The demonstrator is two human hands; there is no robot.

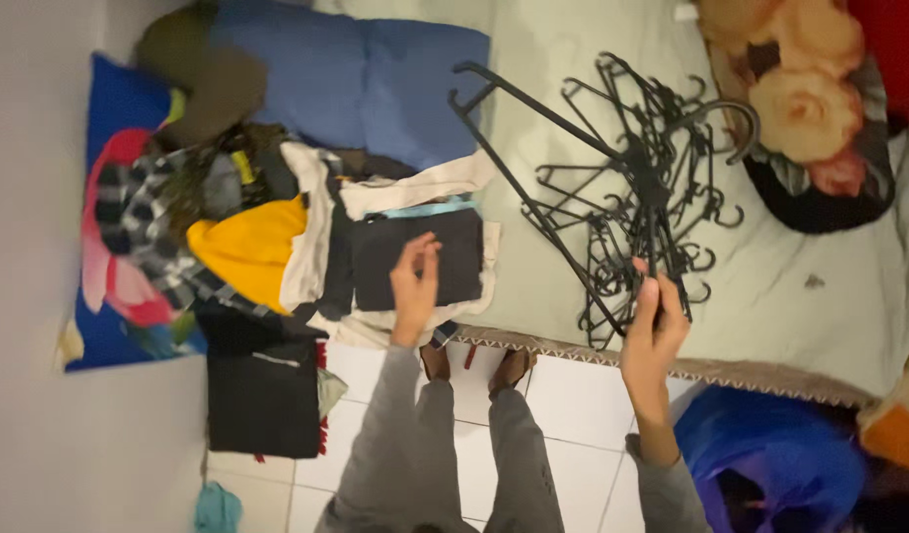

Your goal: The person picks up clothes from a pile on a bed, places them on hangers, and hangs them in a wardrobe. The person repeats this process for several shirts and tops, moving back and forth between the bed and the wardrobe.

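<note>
My left hand (415,286) rests on a folded dark garment (454,259) lying on top of a pile of clothes at the bed's edge, fingers spread on the cloth. My right hand (654,321) is raised over the bed and grips a black plastic hanger (533,148) by its neck, holding it up above a heap of black hangers (662,188) tangled on the pale sheet. A yellow garment (247,247) and a plaid cloth (144,212) lie left of the folded piece.
A pale green bedsheet (830,296) covers the bed. A blue pillow (376,79) lies at the far side, a floral blanket (810,109) on the right. A black cloth (262,395) hangs over the edge. White tiled floor (563,424) and a blue bag (770,454) are below.
</note>
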